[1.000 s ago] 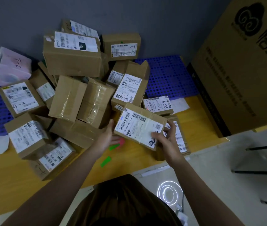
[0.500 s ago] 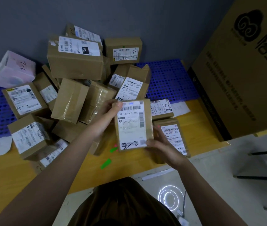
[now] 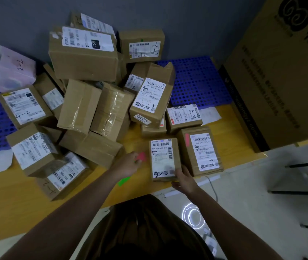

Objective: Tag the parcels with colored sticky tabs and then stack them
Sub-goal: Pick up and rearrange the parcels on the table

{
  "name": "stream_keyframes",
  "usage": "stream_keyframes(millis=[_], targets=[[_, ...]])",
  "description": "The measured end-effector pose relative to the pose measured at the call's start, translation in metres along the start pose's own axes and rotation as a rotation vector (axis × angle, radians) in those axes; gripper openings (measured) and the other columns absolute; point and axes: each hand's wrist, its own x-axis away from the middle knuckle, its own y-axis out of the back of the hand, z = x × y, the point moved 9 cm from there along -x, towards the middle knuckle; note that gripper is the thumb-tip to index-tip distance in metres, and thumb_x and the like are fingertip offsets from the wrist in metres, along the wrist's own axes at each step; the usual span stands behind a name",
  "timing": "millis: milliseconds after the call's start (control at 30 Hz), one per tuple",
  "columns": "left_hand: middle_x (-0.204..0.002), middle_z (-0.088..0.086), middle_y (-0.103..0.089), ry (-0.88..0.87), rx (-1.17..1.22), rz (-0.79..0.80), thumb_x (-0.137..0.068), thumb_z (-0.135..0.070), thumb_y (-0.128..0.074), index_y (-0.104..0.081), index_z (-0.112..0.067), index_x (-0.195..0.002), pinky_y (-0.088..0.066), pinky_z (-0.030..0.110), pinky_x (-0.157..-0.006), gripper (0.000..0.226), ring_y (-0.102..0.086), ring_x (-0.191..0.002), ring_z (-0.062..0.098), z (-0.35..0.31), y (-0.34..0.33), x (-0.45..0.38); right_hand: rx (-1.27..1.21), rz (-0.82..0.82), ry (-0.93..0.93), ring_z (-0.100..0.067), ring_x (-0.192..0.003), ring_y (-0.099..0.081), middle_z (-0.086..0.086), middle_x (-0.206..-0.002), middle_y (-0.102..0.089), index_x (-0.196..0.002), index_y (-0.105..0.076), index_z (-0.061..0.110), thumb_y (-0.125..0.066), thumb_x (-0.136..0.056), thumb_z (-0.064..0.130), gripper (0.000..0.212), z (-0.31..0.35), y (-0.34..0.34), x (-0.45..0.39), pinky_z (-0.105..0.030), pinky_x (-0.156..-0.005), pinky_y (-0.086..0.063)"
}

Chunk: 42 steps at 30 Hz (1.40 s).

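Parcel (image 3: 163, 158) lies flat under right hand's (image 3: 184, 180) relaxed fingers; left hand (image 3: 127, 165) pinches pink tab (image 3: 143, 156).

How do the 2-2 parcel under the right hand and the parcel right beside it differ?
The 2-2 parcel shows no tab; the neighbouring parcel carries a pink tab on its top.
The 2-2 parcel looks smaller; the neighbour is larger.
The right hand rests on the near end of the 2-2 parcel; nothing touches the neighbour.
Both are brown cartons lying label-up on the yellow table. The left hand touches a pink tab pad.
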Motion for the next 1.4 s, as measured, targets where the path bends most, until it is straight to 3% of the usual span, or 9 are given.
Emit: stream_keyframes(millis=[67,233,400,500,633,900,1033,1233,1400], targets=[[-0.133,0.014,-0.053,-0.002,-0.144,0.03,-0.101,-0.026,-0.043,-0.035,-0.008,-0.143,-0.045,0.032,-0.079,0.047,-0.058,-0.11,0.029,0.013,-0.011,-0.001,0.047,-0.083,0.017,-0.024,-0.107,-0.056,-0.006,-0.122,-0.054,-0.141,-0.034,0.024,-0.043,-0.1,0.036,0.044,0.002,0.005,-0.005,-0.042,-0.094,-0.051],[-0.117,0.012,-0.058,0.001,-0.395,0.013,-0.099,-0.021,-0.048,-0.038,-0.005,-0.136,-0.043,0.031,-0.065,0.041,-0.058,-0.09,0.023,0.037,-0.019,-0.002,0.67,-0.296,0.207,-0.034,-0.114,-0.055,-0.014,-0.134,-0.048,-0.145,-0.027,0.017,-0.039,-0.098,0.05,0.059,0.021,0.011,0.005,-0.042,-0.087,-0.047],[-0.117,0.011,-0.056,-0.013,-0.502,-0.047,-0.096,-0.024,-0.053,-0.047,-0.006,-0.12,-0.048,0.035,-0.075,0.031,-0.059,-0.103,0.025,0.053,-0.024,-0.006,1.084,-0.567,0.854,-0.03,-0.083,-0.057,-0.014,-0.1,-0.053,-0.11,-0.058,0.008,-0.057,-0.087,0.021,0.026,0.065,-0.029,0.048,-0.038,-0.059,-0.055],[-0.119,0.01,-0.056,-0.03,-0.499,-0.054,-0.095,-0.026,-0.055,-0.048,-0.006,-0.125,-0.049,0.036,-0.078,0.036,-0.059,-0.106,0.026,0.055,-0.03,-0.009,1.07,-0.411,0.941,-0.029,-0.075,-0.058,-0.011,-0.087,-0.056,-0.09,-0.063,0.007,-0.047,-0.085,0.021,0.022,0.073,-0.075,0.042,-0.032,-0.049,-0.049],[-0.121,0.01,-0.055,-0.056,-0.527,-0.059,-0.095,-0.024,-0.055,-0.049,-0.006,-0.123,-0.048,0.035,-0.081,0.033,-0.058,-0.109,0.026,0.059,-0.038,-0.015,1.025,-0.245,0.919,-0.033,-0.074,-0.06,-0.012,-0.085,-0.061,-0.089,-0.066,0.006,-0.062,-0.079,0.005,0.012,0.064,-0.119,0.023,-0.029,-0.053,-0.044],[-0.128,0.011,-0.049,-0.129,-0.63,-0.162,-0.099,-0.01,-0.039,-0.051,-0.005,-0.123,-0.043,0.032,-0.093,0.028,-0.046,-0.122,0.026,0.055,-0.042,-0.016,0.92,-0.367,0.903,-0.031,-0.073,-0.06,-0.008,-0.084,-0.063,-0.086,-0.069,0.007,-0.062,-0.076,0.002,0.013,0.053,-0.115,0.025,-0.022,-0.053,-0.035],[-0.118,0.008,-0.059,-0.221,-0.615,-0.182,-0.097,-0.007,-0.039,-0.054,-0.008,-0.115,-0.045,0.03,-0.082,0.023,-0.056,-0.111,0.024,0.045,-0.038,-0.007,0.829,-0.342,0.85,-0.027,-0.075,-0.058,-0.007,-0.085,-0.063,-0.09,-0.068,0.008,-0.054,-0.083,0.009,0.016,0.056,-0.106,0.024,-0.029,-0.056,-0.043],[-0.091,-0.005,-0.063,-0.329,0.113,-0.137,-0.088,-0.02,-0.066,-0.046,-0.02,-0.104,-0.048,0.029,-0.072,0.025,-0.062,-0.088,0.014,0.023,0.002,0.024,0.514,-0.239,0.685,0.006,-0.069,-0.054,0.004,-0.083,-0.061,-0.102,-0.07,0.01,-0.063,-0.09,0.01,0.014,0.066,-0.085,0.024,-0.006,-0.065,-0.038],[-0.081,-0.013,-0.064,-0.413,0.302,-0.062,-0.083,-0.018,-0.071,-0.045,-0.025,-0.099,-0.044,0.021,-0.075,0.032,-0.061,-0.087,0.009,-0.007,0.036,0.032,0.085,-0.019,0.488,-0.003,-0.064,-0.06,-0.003,-0.076,-0.066,-0.09,-0.069,0.006,-0.066,-0.087,0.002,0.006,0.079,-0.095,0.023,-0.017,-0.065,-0.05]])
